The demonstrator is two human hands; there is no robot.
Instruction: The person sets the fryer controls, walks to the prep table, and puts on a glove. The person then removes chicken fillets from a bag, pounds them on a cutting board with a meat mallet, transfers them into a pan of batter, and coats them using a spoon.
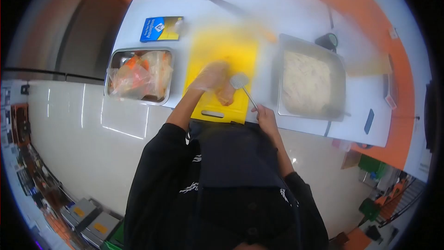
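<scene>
A yellow cutting board (222,115) lies before me with a piece of raw meat (225,96) near its front. My left hand (210,76), in a clear plastic glove, rests over the board right beside the meat. Its fingers are blurred, so whether they grip the meat is unclear. My right hand (265,115) is closed around the thin handle of a metal meat mallet (239,80). The mallet's square, textured head is just over or against the upper right edge of the meat; I cannot tell if they touch.
Left of the board stands a metal tray (169,85) holding plastic-bagged food (141,75); behind it lies a blue and yellow box (161,28). A large metal pan (280,88) of pale floury contents (307,83) is at right. Farther back are a knife (224,3) and a dark round object (327,41).
</scene>
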